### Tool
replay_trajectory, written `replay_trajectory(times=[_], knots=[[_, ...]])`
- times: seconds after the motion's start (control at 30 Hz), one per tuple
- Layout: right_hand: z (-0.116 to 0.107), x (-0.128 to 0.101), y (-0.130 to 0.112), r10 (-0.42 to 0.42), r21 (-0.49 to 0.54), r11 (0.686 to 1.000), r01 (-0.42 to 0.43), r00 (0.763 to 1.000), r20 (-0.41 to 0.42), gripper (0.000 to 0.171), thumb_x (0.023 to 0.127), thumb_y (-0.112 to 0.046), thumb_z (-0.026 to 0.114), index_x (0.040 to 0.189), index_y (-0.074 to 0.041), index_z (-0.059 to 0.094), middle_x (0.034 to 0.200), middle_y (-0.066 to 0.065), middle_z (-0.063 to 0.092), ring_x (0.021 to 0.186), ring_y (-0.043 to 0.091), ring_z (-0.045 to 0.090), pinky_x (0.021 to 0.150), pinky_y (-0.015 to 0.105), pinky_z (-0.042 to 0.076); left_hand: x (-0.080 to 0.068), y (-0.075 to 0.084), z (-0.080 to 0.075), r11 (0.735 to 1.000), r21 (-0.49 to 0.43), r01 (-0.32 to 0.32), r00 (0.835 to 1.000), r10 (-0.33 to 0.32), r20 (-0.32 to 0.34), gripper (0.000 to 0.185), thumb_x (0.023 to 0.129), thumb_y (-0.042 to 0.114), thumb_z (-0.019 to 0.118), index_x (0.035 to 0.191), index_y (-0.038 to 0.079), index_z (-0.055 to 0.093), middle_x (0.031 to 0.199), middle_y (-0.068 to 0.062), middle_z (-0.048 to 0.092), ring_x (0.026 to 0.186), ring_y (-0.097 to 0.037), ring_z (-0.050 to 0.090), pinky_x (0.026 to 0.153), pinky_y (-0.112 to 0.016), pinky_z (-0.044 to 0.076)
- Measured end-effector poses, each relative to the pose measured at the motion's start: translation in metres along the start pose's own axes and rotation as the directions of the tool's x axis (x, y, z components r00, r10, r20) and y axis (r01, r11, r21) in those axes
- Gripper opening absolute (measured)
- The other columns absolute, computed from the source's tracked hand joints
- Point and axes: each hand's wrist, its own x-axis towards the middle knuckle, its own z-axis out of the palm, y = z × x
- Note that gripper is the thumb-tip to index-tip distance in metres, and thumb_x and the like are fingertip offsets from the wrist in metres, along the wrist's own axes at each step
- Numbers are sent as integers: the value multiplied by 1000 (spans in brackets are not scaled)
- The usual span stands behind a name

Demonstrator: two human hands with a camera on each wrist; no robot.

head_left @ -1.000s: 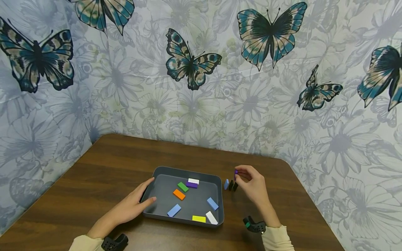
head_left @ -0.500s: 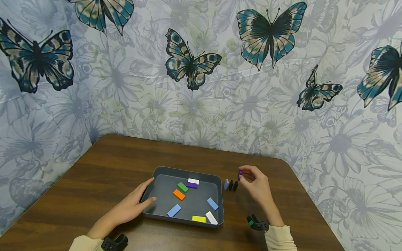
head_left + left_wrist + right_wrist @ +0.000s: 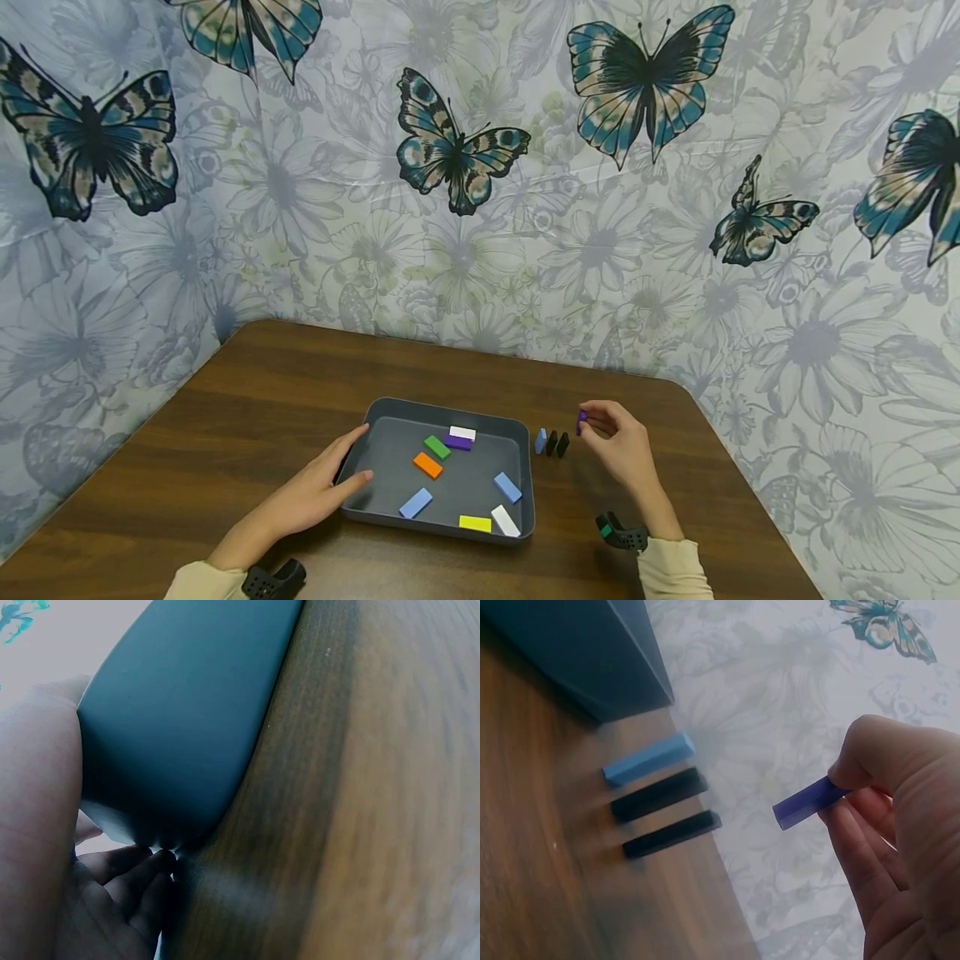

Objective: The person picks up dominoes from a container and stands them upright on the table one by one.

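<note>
Between thumb and fingertips, my right hand (image 3: pixel 618 442) pinches a purple domino block (image 3: pixel 808 802), held upright above the table. To its left, a light blue block (image 3: pixel 651 759) and two black blocks (image 3: pixel 660 795) stand on end in a row, apart from one another. My left hand (image 3: pixel 318 483) holds the left side of a dark grey tray (image 3: pixel 442 532), thumb over the rim and fingers along the outer wall. In the left wrist view its fingers touch the tray's outside. Inside the tray lie loose blocks, including an orange one (image 3: pixel 427 465) and a green one (image 3: pixel 437 447).
Also in the tray are a yellow block (image 3: pixel 475 523), a white one (image 3: pixel 505 521) and a purple one (image 3: pixel 457 442). The brown wooden table (image 3: pixel 300 367) ends at a butterfly-patterned backdrop (image 3: pixel 480 275). The row stands close to the tray's right wall.
My right hand has moved to the right, carrying the purple domino block away from the standing row. The left hand and the tray stay where they were.
</note>
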Motion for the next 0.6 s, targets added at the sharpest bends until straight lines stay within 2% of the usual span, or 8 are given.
replay_trajectory(times=[0.27,0.5,0.6], knots=[[-1,-2,14,33,-17,999,-32,999,37,29,87,8,76,115,1,71,110,15,74,98,14,74,86,15,56,-1,1,-1,1000,13,-4,1000,4,-2,80,105,48,57,165,12,20,168,-25,22,151,-52,26,110,-74,31],[0,-6,22,75,-17,997,-74,995,70,27,89,5,76,116,4,71,110,19,73,99,22,75,86,15,56,-1,1,0,1000,9,-2,1000,2,-4,79,105,48,58,165,13,21,168,-23,23,151,-50,27,111,-74,31],[1,-8,26,89,-27,996,-87,993,81,25,90,4,76,114,3,71,110,18,74,98,22,75,85,15,56,-1,0,1,1000,8,-5,1000,5,-8,79,105,47,58,165,13,21,168,-23,23,151,-50,27,111,-74,31]])
